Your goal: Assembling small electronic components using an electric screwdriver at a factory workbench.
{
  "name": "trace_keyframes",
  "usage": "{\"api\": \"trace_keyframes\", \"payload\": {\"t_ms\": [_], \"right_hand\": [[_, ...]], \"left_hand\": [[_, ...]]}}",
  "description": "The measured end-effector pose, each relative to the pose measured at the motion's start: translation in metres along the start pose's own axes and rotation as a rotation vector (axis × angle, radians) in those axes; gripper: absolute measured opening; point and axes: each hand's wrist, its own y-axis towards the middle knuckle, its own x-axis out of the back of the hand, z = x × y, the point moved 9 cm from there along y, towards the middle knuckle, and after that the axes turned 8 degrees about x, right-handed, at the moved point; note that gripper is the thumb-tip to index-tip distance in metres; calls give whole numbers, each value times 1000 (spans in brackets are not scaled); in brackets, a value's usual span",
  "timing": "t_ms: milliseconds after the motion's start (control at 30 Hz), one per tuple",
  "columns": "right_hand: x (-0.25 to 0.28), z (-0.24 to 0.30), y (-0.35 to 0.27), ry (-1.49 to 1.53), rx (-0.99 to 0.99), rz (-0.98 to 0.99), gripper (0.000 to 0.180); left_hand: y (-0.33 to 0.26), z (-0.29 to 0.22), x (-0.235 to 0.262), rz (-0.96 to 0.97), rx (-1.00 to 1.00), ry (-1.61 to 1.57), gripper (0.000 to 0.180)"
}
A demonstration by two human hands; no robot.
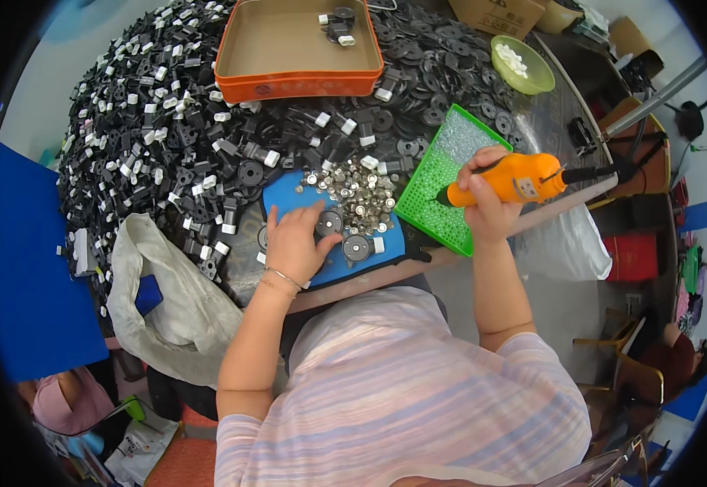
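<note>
My right hand (487,195) grips an orange electric screwdriver (524,178), its dark tip pointing left over a green perforated tray (418,203). Many tiny silvery pieces, apparently screws, (461,138) lie toward that tray's far end. On a blue mat (394,242), my left hand (293,247) has its thumb and forefinger around a dark round disc part (330,223). Just right of the thumb lies a second disc part (357,248) with a white connector end. Beyond both discs is a heap of small round metal parts (362,195).
Black parts with white ends (150,122) cover the table's left and far side. An orange-rimmed box (297,87) stands at the back; a light green bowl (536,77) holds white pieces. A pale cloth bag (167,325) hangs left of me. Other people sit lower left and far right.
</note>
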Motion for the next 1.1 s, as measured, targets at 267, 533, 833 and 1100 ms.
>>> {"api": "trace_keyframes", "payload": {"t_ms": [267, 533, 833, 1100], "right_hand": [[-6, -7, -6, -77, 22, 91, 23], [5, -12, 4, -74, 47, 26, 24], [4, -13, 5, -124, 69, 52, 22], [4, -16, 4, -55, 15, 21, 24]], "left_hand": [[3, 0, -7, 109, 20, -45, 51], [1, 2, -4, 143, 60, -67, 50], [3, 4, -6, 144, 73, -74, 49], [3, 6, -7, 141, 62, -80, 49]]}}
